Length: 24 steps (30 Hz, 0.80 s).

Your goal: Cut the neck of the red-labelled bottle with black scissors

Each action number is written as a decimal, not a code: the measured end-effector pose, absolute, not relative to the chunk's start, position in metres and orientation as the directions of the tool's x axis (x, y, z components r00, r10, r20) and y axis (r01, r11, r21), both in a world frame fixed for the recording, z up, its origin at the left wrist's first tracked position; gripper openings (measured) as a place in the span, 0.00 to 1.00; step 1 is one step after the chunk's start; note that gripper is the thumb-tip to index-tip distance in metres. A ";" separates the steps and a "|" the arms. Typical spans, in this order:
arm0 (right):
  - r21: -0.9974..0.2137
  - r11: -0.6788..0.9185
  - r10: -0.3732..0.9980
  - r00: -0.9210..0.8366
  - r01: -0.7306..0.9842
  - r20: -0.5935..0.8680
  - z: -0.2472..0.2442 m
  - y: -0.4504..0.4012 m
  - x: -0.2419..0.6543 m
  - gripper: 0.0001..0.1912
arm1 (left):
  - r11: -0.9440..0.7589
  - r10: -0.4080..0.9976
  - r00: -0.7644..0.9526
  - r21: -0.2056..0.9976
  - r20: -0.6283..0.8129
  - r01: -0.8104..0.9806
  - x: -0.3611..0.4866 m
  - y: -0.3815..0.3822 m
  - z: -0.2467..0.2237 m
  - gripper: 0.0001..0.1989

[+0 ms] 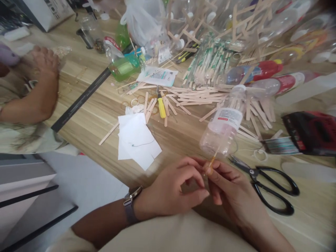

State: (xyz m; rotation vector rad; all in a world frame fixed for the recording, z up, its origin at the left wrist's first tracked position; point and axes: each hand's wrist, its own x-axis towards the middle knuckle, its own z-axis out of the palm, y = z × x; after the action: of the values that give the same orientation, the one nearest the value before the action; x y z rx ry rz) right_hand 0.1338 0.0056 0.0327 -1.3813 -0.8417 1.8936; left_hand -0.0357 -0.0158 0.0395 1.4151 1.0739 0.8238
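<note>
My right hand (227, 183) pinches a thin wooden stick (214, 156) between thumb and fingers; its upper part looks wrapped in something orange-brown, too small to name. Beside it, my left hand (181, 187), with a watch (133, 196) on the wrist, curves with thumb and index finger apart. Its farther fingertips reach close to the stick; whether they touch it I cannot tell. Just beyond my hands lies a clear plastic bottle (223, 122) with a white cap and label. Black-handled scissors (262, 178) rest to the right of my right hand, blades partly apart.
White paper sheets (138, 140) lie left of centre, near a yellow-handled tool (161, 106). Loose craft sticks (199, 96) and several bottles (265, 70) crowd the back. At right sits a red-black device (312, 133). Another person's arm (39, 94) rests beyond a black bar (81, 99).
</note>
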 end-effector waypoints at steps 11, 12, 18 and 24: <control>-0.762 -0.628 0.765 -0.302 -0.159 -0.568 0.029 0.009 0.132 0.16 | 0.131 0.961 0.219 0.974 -0.172 0.187 -0.035 -0.012 0.033 0.07; -0.762 -0.626 0.767 -0.305 -0.166 -0.564 0.028 0.009 0.132 0.15 | 0.122 0.962 0.218 0.973 -0.164 0.197 -0.035 -0.012 0.033 0.09; -0.774 -0.613 0.776 -0.307 -0.161 -0.551 0.022 0.006 0.136 0.13 | 0.058 0.930 0.341 0.969 -0.140 0.240 -0.038 -0.010 0.032 0.08; -0.777 -0.605 0.792 -0.232 -0.174 -0.565 0.027 0.009 0.134 0.15 | -0.036 0.966 0.256 0.962 -0.036 0.270 -0.040 -0.013 0.032 0.06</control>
State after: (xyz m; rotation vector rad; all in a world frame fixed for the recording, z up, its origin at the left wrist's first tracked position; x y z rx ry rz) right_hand 0.1337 0.0085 0.0269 -1.3673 -0.7711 1.9001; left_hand -0.0402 -0.0129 0.0323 1.5195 1.2020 0.8683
